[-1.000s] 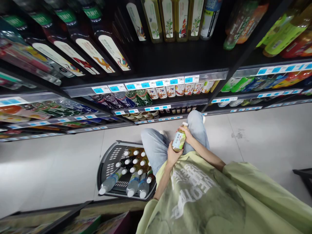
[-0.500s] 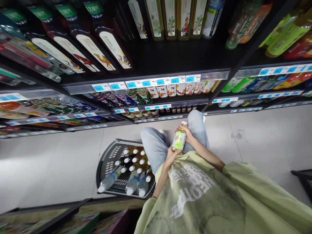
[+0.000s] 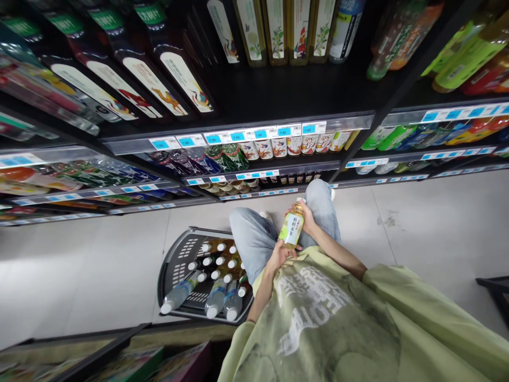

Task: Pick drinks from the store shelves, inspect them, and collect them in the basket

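A small drink bottle [image 3: 291, 229] of pale yellow liquid, with a white cap and a green and light-blue label, is held between my two hands above my lap. My right hand [image 3: 307, 216] grips its upper part near the cap, the fingers partly hidden behind it. Around the base is my left hand [image 3: 280, 255], its fingers bent under the bottom end. The bottle tilts, cap toward the shelves, and dark printed characters on the label face up. Beside my left knee stands a dark grey shopping basket [image 3: 170, 249] with several white-capped bottles in it.
Shelves of drinks with a price-tag rail [image 3: 254, 134] rise in front of me. Large dark bottles [image 3: 181, 74] stand on the upper shelf at left. Behind the basket is a low rack [image 3: 131, 333] holding packages. Pale floor tiles [image 3: 429, 223] stretch to the right.
The bottle has been turned about its length, so the side with dark characters now shows instead of the yellow-green picture. My left fingers have shifted at the base.
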The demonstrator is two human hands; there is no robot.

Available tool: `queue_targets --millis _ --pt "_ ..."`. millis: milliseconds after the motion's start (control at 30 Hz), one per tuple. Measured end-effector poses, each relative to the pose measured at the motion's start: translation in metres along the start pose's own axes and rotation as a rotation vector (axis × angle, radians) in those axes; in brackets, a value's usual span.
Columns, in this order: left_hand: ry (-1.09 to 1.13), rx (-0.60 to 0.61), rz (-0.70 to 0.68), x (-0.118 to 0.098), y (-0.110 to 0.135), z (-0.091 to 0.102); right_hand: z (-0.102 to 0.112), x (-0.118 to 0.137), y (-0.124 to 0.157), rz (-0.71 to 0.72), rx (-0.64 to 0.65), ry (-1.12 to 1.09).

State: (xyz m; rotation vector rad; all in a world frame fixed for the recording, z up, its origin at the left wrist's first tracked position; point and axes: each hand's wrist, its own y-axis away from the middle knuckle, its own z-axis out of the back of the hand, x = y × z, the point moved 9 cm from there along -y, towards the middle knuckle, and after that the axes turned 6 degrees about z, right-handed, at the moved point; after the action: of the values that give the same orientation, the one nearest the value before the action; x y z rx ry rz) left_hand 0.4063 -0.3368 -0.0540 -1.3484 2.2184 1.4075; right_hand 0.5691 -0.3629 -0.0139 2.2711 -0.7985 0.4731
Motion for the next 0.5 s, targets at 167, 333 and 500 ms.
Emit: queue_targets --millis 167,333,500 --pt "-0.084 0.07 0.072 0.011 -0.003 -0.007 0.004 0.0 0.0 -0.02 -0.028 -0.001" --pt "-0.262 -0.175 -0.066 -0.008 0.007 0.0 0.007 0.004 0.001 0.036 -0.015 0.122" --pt "-0.571 -0.561 -0.277 -0.049 0.039 0.013 0.003 0.003 0.004 0.095 0.072 0.322"
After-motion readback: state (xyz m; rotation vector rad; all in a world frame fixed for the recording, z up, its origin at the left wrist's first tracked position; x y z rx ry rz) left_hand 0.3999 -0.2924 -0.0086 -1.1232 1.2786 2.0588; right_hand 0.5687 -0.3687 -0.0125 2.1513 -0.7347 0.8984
